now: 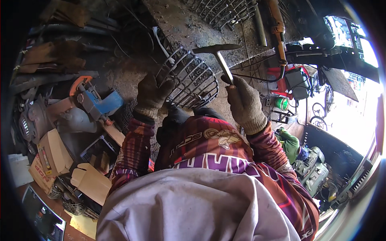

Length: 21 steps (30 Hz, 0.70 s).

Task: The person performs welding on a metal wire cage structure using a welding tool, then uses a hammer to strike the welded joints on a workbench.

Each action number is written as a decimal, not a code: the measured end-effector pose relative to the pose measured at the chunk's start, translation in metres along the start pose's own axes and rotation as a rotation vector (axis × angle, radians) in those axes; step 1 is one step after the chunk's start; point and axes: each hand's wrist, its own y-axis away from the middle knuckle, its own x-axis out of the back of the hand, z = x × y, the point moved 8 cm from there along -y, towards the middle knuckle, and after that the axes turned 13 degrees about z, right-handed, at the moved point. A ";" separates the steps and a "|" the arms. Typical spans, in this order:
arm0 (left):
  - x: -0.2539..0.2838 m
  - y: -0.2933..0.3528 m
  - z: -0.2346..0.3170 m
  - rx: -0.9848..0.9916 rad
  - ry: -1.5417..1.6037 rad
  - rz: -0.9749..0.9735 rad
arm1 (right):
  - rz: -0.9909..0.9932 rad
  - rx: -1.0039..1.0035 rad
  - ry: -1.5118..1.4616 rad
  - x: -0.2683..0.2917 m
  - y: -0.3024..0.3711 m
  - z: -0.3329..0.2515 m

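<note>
My left hand (153, 93), in a dirty knit glove, is closed on the left edge of a round metal wire basket (194, 82). The basket is tilted, its curved bars facing up between my hands. In my gloved right hand (246, 100), a chipping hammer (219, 54) is gripped by its handle. Its long, pointed dark head lies above the basket's upper rim, and whether the two touch I cannot tell. Part of my left fingers is hidden behind the glove's back.
A grimy metal worktable (177, 24) stands ahead, bearing another wire grate (225, 12) and an orange-handled welding holder (277, 28). At left are a blue and orange machine (100, 100) and cardboard boxes (56, 150). A person in green (288, 144) and a grey motor (311, 172) are at right.
</note>
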 end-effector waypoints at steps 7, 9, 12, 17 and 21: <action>-0.001 -0.005 -0.005 -0.086 -0.105 -0.020 | 0.035 0.024 0.048 0.013 0.004 -0.015; -0.001 -0.005 -0.010 -0.076 -0.201 -0.062 | 0.068 0.063 0.045 0.017 0.005 -0.024; -0.003 -0.002 -0.007 -0.102 -0.191 -0.035 | 0.007 0.073 0.295 0.009 0.005 -0.018; -0.001 -0.005 0.003 -0.218 -0.144 0.073 | 0.053 0.014 0.163 0.032 -0.003 -0.042; 0.000 -0.003 0.009 -0.165 -0.025 0.050 | 0.019 0.089 0.347 0.019 0.001 -0.035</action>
